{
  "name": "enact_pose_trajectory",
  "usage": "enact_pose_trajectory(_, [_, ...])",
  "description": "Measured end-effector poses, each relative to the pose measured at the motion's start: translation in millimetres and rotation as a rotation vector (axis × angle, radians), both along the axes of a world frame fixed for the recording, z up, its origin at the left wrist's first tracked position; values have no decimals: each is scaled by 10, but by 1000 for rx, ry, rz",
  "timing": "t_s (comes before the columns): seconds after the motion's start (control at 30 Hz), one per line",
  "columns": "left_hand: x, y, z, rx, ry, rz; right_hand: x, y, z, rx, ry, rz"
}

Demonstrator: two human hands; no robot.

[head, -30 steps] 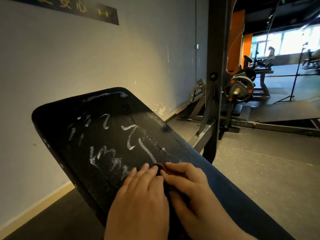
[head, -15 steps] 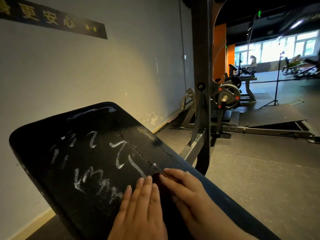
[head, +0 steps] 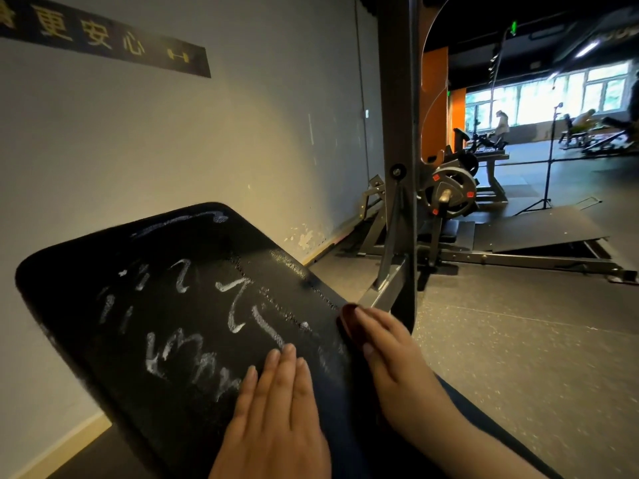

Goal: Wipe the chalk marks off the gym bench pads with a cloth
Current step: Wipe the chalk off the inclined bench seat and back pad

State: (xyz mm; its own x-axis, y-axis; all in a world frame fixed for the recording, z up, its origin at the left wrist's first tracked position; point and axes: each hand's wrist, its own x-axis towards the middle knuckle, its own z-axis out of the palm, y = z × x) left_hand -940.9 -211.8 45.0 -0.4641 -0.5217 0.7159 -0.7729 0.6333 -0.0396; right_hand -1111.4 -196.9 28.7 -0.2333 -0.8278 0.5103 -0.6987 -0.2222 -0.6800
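Observation:
The black inclined bench pad (head: 166,271) fills the lower left, and white chalk marks (head: 193,361) are scrawled across its upper half. My left hand (head: 276,413) lies flat on the pad with straight fingers, its tips just below the lowest scribble. At the pad's right edge my right hand (head: 390,357) holds a small dark red cloth (head: 346,316) down under its fingers. Only a bit of the cloth shows beyond the fingertips. A faint smeared patch lies on the pad between the two hands.
A dark steel upright (head: 397,167) of the rack stands just behind the pad's right edge. Beyond it is a plate-loaded machine (head: 449,195) with a low frame on the speckled floor (head: 518,357). A grey wall (head: 173,133) runs along the left.
My right hand has slid the cloth up and to the right, out to the pad's edge, and away from my left hand. The left hand stays flat on the pad.

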Motion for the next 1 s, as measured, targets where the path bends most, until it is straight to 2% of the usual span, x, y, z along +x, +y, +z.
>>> enact_pose_trajectory(0.07, [158, -26, -134, 79, -88, 75, 80, -4, 24, 22, -22, -24])
enact_pose_trajectory(0.23, [125, 91, -80, 53, -143, 116, 219, 332, -22, 105, 220, 305])
enact_pose_trajectory(0.3, [147, 113, -82, 48, -138, 131, 12, 164, -17, 95, 221, 245])
enact_pose_trajectory(0.4, [148, 142, -84, 39, -167, 141, -99, -75, 3, 29, -13, 19])
enact_pose_trajectory(0.43, [153, 145, -80, 44, -175, 136, -39, -72, -5, 30, -24, 0])
enact_pose_trajectory(0.6, [155, 154, -50, 9, -172, 135, 273, 402, -29, 19, 301, 262])
enact_pose_trajectory(0.67, [152, 174, -49, 37, -164, 133, 99, 268, -40, 5, 347, 216])
enact_pose_trajectory(0.73, [159, 198, -35, 95, -161, 141, -41, 55, -29, -10, 206, 61])
enact_pose_trajectory(0.8, [164, 216, -24, 86, -155, 134, 9, -28, -7, 12, 52, -3])
enact_pose_trajectory(0.83, [164, 218, -19, 76, -155, 133, 98, 8, -3, 39, 46, 21])
enact_pose_trajectory(0.93, [168, 216, -20, 70, -139, 128, 365, 302, 10, 67, 190, 250])
enact_pose_trajectory(1.0, [166, 219, -17, 75, -131, 132, 276, 313, 22, 72, 278, 326])
